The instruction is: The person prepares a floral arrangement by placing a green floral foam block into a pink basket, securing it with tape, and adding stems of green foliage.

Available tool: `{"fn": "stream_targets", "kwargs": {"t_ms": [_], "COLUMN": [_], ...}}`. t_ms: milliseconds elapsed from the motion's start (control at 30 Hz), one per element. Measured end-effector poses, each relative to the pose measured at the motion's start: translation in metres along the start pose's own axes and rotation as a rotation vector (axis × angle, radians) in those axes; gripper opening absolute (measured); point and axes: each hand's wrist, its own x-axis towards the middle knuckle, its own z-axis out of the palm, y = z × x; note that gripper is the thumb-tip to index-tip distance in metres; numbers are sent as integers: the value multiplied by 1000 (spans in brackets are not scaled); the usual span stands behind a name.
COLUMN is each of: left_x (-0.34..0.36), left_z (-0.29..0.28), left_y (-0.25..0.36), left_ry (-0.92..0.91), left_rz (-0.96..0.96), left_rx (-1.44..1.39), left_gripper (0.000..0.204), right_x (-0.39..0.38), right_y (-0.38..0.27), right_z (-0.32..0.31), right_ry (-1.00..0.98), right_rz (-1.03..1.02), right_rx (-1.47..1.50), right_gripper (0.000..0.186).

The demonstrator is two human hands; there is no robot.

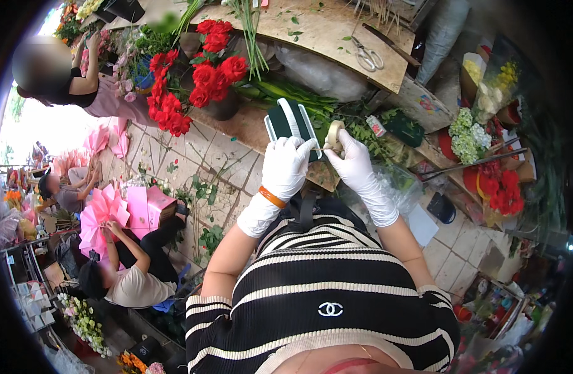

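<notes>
My left hand (284, 167), in a white glove with an orange band at the wrist, is closed with its fingertips pinched together at the near edge of a dark green block in a white-handled holder (289, 118). A thin strand spans the small gap to my right hand (354, 164). What exactly the left fingers pinch is too small to make out. Also gloved in white, my right hand grips a pale roll of tape (334, 134), which stands up between thumb and fingers. The hands are close together in front of my waist, and the left one partly hides the holder.
Red roses (213, 81) stand in buckets at the far left. Scissors (367, 57) lie on the wooden workbench (324, 31). Hydrangeas (466, 134) are at the right. A seated co-worker (133, 280) handles pink wrapping paper (104, 215). Leaves litter the tiled floor (233, 165).
</notes>
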Motion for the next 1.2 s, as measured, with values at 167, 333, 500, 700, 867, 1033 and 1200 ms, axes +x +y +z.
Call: {"fn": "stream_targets", "kwargs": {"t_ms": [167,333,500,700,867,1033,1200], "left_x": [6,-3,-5,-19,-29,-35,-54], "left_z": [11,16,23,18,12,9,7], "left_y": [10,21,15,7,0,-11,-8], "left_ry": [155,-3,-55,-128,-172,-183,-269], "left_rz": [137,56,45,-139,-205,-197,-343], "left_rx": [-10,-28,-107,-294,-302,-354,-278], "left_gripper": [17,12,11,14,16,19,22], "right_x": [-13,-27,-25,-20,-13,-12,-20], "right_y": [13,13,9,6,-6,6,7], "right_z": [5,2,0,4,10,25,41], "right_ry": [61,85,33,-104,-196,-252,-279], "right_rz": [53,-46,-203,-222,-193,-109,-49], "right_rx": [216,8,-232,-157,-95,45,-13], "right_gripper": [26,28,22,27,32,31,32]}}
